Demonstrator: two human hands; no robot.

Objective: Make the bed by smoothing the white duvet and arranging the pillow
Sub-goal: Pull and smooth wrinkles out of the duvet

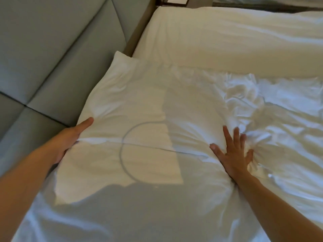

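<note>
Pressing on the pillow point(139, 105) from both sides, we have it lying at the head of the bed, one edge close against the grey padded headboard point(52, 49) and the far corner poking up beside it. Our left hand point(70, 138) grips the headboard-side edge, with the thumb laid straight on top and the fingers tucked under the edge, mostly hidden. Our right hand point(232, 154) lies flat with its fingers spread, holding nothing, and its palm sinks into the opposite side so that creases fan out around it. The white duvet point(279, 119) is bunched in loose folds just beside that hand, touching the pillow's edge. Beyond it a smoother stretch of sheet point(183, 32) runs toward the far corner of the mattress, with a long soft roll of bedding across it; we cannot tell whether that roll is more duvet or a second pillow. We judge the pillow to be light and very soft: it gives under a flat palm and would sag if lifted from one point, so it seems best taken by two opposite edges or corners and patted square rather than dragged. The cover looks thin and a little slack, so it is likely to slide over the filling and wrinkle if we pull on the cloth alone. The duvet should be just as limp, though bulkier. We judge it is best taken at its hem or corners, drawn taut, and then swept flat with open palms.
</note>
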